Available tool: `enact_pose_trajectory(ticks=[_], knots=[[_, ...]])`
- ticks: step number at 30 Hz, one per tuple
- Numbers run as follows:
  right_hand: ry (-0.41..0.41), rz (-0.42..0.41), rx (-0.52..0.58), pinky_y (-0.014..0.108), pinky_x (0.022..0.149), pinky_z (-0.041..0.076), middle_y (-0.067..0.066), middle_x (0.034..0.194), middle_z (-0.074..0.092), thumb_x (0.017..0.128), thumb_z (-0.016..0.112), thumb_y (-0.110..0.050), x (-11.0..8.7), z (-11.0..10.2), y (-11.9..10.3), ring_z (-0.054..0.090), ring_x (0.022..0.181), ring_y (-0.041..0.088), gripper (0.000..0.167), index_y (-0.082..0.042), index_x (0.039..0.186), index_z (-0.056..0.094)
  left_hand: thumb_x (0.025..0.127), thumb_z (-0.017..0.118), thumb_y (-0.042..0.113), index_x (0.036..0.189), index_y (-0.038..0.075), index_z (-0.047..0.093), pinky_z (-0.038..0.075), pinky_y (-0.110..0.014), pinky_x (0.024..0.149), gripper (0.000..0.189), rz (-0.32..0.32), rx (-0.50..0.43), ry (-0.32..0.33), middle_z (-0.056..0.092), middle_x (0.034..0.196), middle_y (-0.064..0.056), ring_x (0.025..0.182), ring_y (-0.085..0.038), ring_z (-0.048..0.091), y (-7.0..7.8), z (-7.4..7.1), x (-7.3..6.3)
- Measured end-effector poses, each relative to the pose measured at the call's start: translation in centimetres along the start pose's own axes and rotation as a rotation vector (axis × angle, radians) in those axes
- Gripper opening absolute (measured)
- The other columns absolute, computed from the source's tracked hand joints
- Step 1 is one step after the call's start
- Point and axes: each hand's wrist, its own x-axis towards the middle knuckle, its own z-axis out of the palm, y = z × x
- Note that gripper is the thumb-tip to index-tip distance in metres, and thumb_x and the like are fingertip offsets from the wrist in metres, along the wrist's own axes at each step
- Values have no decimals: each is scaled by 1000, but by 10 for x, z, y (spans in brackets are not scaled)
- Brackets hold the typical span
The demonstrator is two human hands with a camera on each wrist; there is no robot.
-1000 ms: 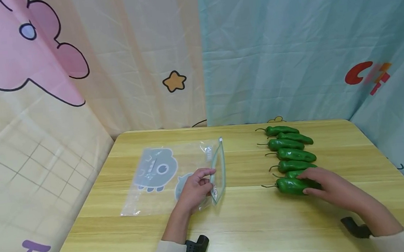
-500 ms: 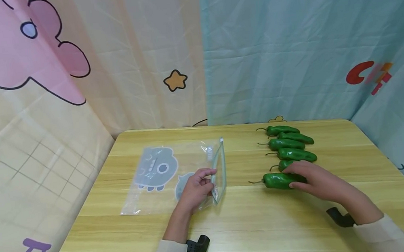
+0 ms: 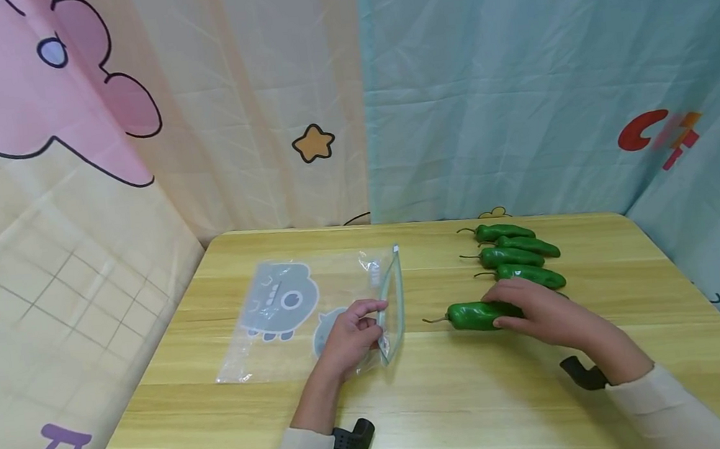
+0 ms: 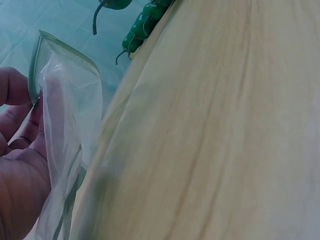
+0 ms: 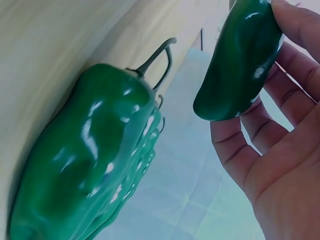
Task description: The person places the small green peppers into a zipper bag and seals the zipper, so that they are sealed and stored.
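A clear zip bag [image 3: 284, 300] with grey cartoon prints lies flat on the table, its green-edged mouth [image 4: 64, 47] spread apart toward the right. My left hand [image 3: 347, 335] pinches the near edge of that mouth between thumb and fingers. To the right of the bag, my right hand [image 3: 538, 312] grips a green chili pepper [image 3: 469, 316] by its tip end, stem pointing left at the bag. In the right wrist view the held pepper [image 5: 242, 62] is raised off the table between thumb and fingers. Beyond it, several more green peppers [image 3: 511, 257] lie in a column, stems leftward.
The wooden table [image 3: 457, 417] runs back to cloth curtains [image 3: 491, 96] at its far edge and sides. A black wrist camera [image 3: 354, 437] sits at the left wrist and another black camera [image 3: 584, 373] at the right.
My right hand has lifted the nearest pepper from the column and carried it leftward and slightly away, toward the bag. The left hand and the bag have stayed in place.
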Motion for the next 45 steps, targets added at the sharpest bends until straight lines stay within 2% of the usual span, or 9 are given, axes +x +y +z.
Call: enact_pose_trajectory(ticks=[4,12,16,27,33,35,40,45], knots=[[-11,-8,10,41,86,52,-8,114,62,90,74,-21,6,1,-3,58,106,16,29,-15,118,66,85,56,-8,127,-4,60,55,-28,65,42,-8,-2,0,60,91,-16,74,-12,54,1,0,-1],[-27,3,39,41,85,53,-4,115,61,93,70,-22,17,4,-11,58,104,17,28,-12,119,66,86,57,-10,126,-4,61,54,-27,65,41,4,2,-6,53,83,-3,75,-12,52,0,1,-1],[-20,-12,47,40,85,53,-4,114,61,93,71,-22,25,7,-14,58,104,15,29,-11,120,66,86,57,-10,127,-4,61,54,-28,65,41,0,0,-8,52,80,-3,74,-12,52,0,0,-1],[-33,-15,81,41,88,53,-1,115,62,92,72,-22,39,15,-21,58,106,19,32,-9,120,67,86,58,-11,127,-4,61,53,-27,64,42,-15,4,4,56,92,-9,76,-12,52,0,2,1],[-32,-34,79,40,86,53,-2,114,62,93,71,-25,44,20,-22,59,104,17,31,-11,120,67,86,56,-13,125,-10,58,53,-28,65,39,12,12,-9,54,92,-11,76,-13,51,20,4,-10],[-33,-38,81,39,85,54,-3,114,62,93,71,-25,46,22,-23,59,103,16,31,-11,121,67,87,56,-12,126,-10,58,53,-27,65,38,21,15,-11,55,94,-12,75,-13,51,19,4,-10],[-28,-46,85,36,82,54,-3,112,62,92,72,-27,53,27,-26,59,99,13,31,-12,119,68,88,58,-10,125,-3,62,53,-27,65,38,12,14,-5,57,103,-10,77,-12,53,1,2,0],[-20,-62,91,38,82,54,-4,110,63,93,71,-30,58,30,-30,59,98,14,31,-12,118,69,86,58,-10,125,-3,63,53,-26,64,39,14,6,-5,56,100,-10,78,-12,54,1,2,0]])
